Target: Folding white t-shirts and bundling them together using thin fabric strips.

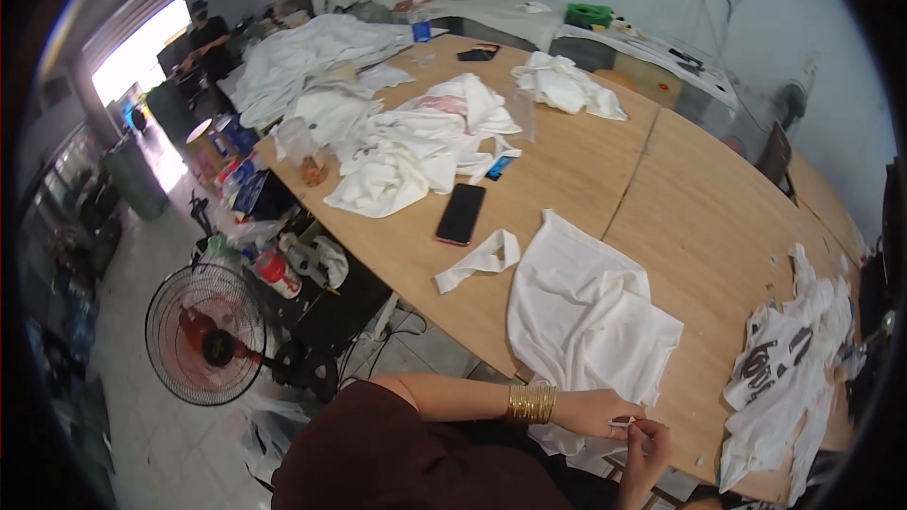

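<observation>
My left hand (597,410), with gold bangles (532,404) at its wrist, is closed just over the table's near edge. Against its fingertips, my right hand (648,451) pinches too. Between them shows a small white piece (621,423), too small to tell its kind. A white cloth piece (590,307) lies loosely folded just beyond my hands, its lower part hanging over the edge. To its left rests a looped white fabric strip (480,261).
Past the strip lies a black phone (461,214), near piled white garments (416,146). A printed white garment (782,359) covers the table's right end. A standing fan (206,334) is on the floor at left. Another person (206,42) works at the far left.
</observation>
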